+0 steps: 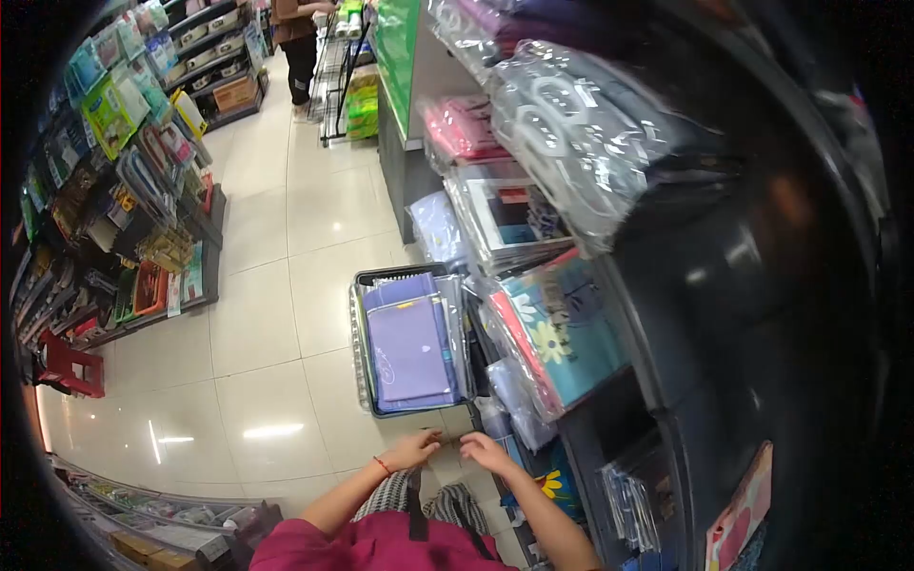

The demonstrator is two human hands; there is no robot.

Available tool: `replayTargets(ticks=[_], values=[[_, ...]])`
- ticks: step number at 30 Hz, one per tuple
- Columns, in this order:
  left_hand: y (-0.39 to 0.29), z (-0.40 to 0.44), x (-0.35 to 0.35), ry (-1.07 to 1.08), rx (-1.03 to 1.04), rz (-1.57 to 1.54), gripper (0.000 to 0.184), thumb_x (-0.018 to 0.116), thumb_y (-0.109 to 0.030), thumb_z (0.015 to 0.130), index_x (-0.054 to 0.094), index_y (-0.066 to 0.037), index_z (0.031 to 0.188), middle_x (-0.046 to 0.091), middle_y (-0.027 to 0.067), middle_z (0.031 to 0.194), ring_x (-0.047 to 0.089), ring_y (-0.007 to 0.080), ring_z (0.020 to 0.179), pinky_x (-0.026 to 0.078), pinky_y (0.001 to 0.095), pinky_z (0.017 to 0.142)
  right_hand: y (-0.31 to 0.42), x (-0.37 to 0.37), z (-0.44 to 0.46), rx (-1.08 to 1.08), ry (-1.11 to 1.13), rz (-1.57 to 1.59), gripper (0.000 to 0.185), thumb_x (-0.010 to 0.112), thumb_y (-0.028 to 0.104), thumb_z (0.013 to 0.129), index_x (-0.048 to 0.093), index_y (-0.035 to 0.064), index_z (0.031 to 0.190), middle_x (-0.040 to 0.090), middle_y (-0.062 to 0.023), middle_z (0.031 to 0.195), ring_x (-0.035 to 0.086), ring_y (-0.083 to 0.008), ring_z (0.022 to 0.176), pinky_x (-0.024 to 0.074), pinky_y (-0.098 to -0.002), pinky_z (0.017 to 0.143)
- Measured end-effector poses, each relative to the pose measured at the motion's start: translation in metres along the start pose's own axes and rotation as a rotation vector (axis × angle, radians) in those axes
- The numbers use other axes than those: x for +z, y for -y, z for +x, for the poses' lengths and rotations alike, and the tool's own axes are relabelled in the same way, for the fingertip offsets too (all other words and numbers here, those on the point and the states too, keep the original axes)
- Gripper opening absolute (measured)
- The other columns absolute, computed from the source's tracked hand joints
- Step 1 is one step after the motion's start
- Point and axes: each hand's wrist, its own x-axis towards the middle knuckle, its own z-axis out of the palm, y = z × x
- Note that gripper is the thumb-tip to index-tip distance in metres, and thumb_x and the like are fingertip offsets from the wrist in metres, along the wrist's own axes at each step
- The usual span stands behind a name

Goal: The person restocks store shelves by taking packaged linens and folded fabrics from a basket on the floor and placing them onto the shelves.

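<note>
Both of my hands are low in the view, just below a dark basket [390, 412] on the tiled floor. My left hand [415, 448], with a red band at the wrist, has its fingers apart and holds nothing. A short gap separates it from my right hand [486, 451], which is also empty with fingers spread. Flat purple packages [407, 347] in clear plastic lie stacked in the basket. To the right, a shelf carries a flowered teal package [571, 333] and clear-wrapped grey packages [581, 124].
Shelves of hanging goods [114, 190] line the left side, with a red stool [74, 369] by them. Another person [300, 43] stands at the top near a black wire rack [335, 86]. A low shelf [181, 523] runs along the bottom left.
</note>
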Motion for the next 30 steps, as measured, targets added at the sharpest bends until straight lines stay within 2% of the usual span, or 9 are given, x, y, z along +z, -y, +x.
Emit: replayTargets(ticks=[5,13,16,21,22,23,25,29,30], values=[[0.039,0.032,-0.031,-0.248,-0.159,0.237,0.042,0.047,-0.020,0.082,0.044,0.002,0.118,0.053,0.0224,0.110,0.052,0.0342,0.098,0.042,0.0387,0.086,-0.062,0.005,0.147,-0.200,-0.397,-0.426,0.025,0.049,0.010,0.082,0.052,0.0001,0.105,0.061,-0.0104,0.087,0.059,-0.0174,0.081,0.0456,-0.0278,0.073],[0.116,0.061,-0.050,-0.279,-0.248,0.365,0.042,0.049,-0.015,0.077,0.045,0.001,0.116,0.049,0.0258,0.111,0.049,0.0378,0.101,0.040,0.0416,0.089,-0.043,0.024,0.237,-0.061,-0.641,-0.415,0.051,0.059,0.011,0.067,0.040,0.0005,0.114,0.048,-0.0225,0.108,0.045,-0.0383,0.104,0.0371,-0.0416,0.089],[0.131,0.051,-0.056,-0.223,-0.328,0.244,0.045,0.050,-0.023,0.080,0.042,-0.002,0.119,0.050,0.0252,0.109,0.052,0.0345,0.100,0.042,0.0404,0.085,-0.036,0.030,0.242,0.090,-0.601,-0.337,0.054,0.063,0.018,0.070,0.039,0.0018,0.116,0.054,-0.0230,0.101,0.053,-0.0335,0.096,0.0414,-0.0400,0.083],[0.128,0.035,-0.062,-0.356,-0.674,-0.671,0.051,0.045,-0.039,0.084,0.042,-0.005,0.121,0.050,0.0188,0.115,0.051,0.0278,0.104,0.042,0.0422,0.085,-0.007,0.059,0.221,0.162,-0.332,-0.186,0.041,0.054,0.017,0.080,0.042,0.0010,0.116,0.057,-0.0195,0.103,0.056,-0.0307,0.092,0.0428,-0.0376,0.080],[0.121,0.033,-0.065,-0.433,-0.776,-0.907,0.053,0.043,-0.042,0.084,0.042,-0.005,0.122,0.049,0.0183,0.118,0.050,0.0267,0.107,0.040,0.0433,0.088,-0.011,0.066,0.219,-0.007,-0.379,-0.098,0.039,0.052,0.015,0.082,0.041,0.0011,0.117,0.057,-0.0169,0.099,0.058,-0.0276,0.085,0.0453,-0.0362,0.074],[0.116,0.030,-0.073,-0.385,-0.657,-1.166,0.055,0.040,-0.046,0.084,0.042,-0.007,0.122,0.048,0.0174,0.120,0.049,0.0266,0.108,0.040,0.0444,0.088,-0.016,0.070,0.215,-0.178,-0.423,-0.010,0.038,0.050,0.013,0.083,0.040,0.0013,0.118,0.057,-0.0143,0.094,0.059,-0.0245,0.078,0.0478,-0.0348,0.067],[0.108,0.024,-0.085,-0.255,-0.384,-1.668,0.060,0.034,-0.053,0.084,0.042,-0.009,0.123,0.046,0.0156,0.122,0.048,0.0266,0.110,0.039,0.0466,0.089,0.039,0.056,0.177,-0.034,-0.257,0.350,0.036,0.049,0.010,0.084,0.040,0.0011,0.118,0.056,-0.0107,0.088,0.057,-0.0194,0.068,0.0474,-0.0317,0.055],[0.048,0.044,-0.099,-0.296,-0.307,-1.765,0.069,0.034,-0.061,0.081,0.041,-0.006,0.123,0.047,0.0155,0.121,0.047,0.0305,0.109,0.042,0.0427,0.090,0.090,0.026,0.092,-0.014,-0.214,0.624,0.035,0.049,0.009,0.084,0.040,0.0012,0.117,0.053,-0.0074,0.080,0.053,-0.0141,0.055,0.0426,-0.0271,0.037],[0.057,0.049,-0.101,-0.136,-0.400,-1.735,0.059,0.046,-0.050,0.082,0.046,-0.004,0.119,0.052,0.0137,0.114,0.051,0.0267,0.105,0.041,0.0384,0.091,0.089,0.017,0.071,-0.008,-0.230,0.661,0.031,0.050,0.009,0.084,0.043,0.0011,0.113,0.054,-0.0077,0.082,0.054,-0.0154,0.057,0.0453,-0.0281,0.041]])
